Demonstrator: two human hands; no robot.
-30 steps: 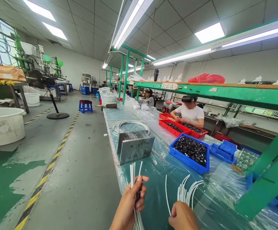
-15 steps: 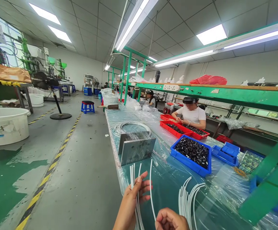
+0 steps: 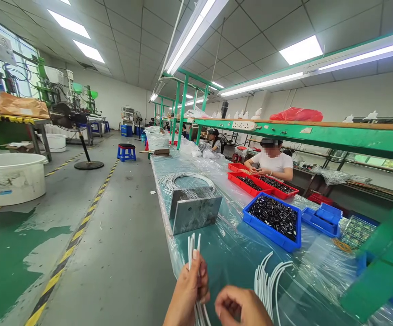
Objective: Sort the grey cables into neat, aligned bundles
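My left hand (image 3: 192, 283) is closed around a bundle of thin white cables (image 3: 193, 249). Their tips stick up above my thumb, and the lower lengths run down out of the picture. Just to the right, my right hand (image 3: 242, 305) has its fingers curled in, and no cable shows in it. Beside that hand, a second group of white cables (image 3: 266, 280) lies on the table with curved ends. Ahead of my left hand stand two grey metal plates (image 3: 198, 215), with a coil of white cable (image 3: 169, 181) behind them.
A blue tray (image 3: 245, 217) of small black parts sits to the right, near red trays (image 3: 232, 179). Blue boxes (image 3: 321, 219) lie farther right, before a green post (image 3: 379, 258). A co-worker (image 3: 272, 163) sits across the film-covered table (image 3: 226, 253). A green shelf (image 3: 284, 129) runs above.
The single cable between my hands has come away from my right hand and now appears within the left hand's bundle. My left fingers, spread before, have closed around the cables.
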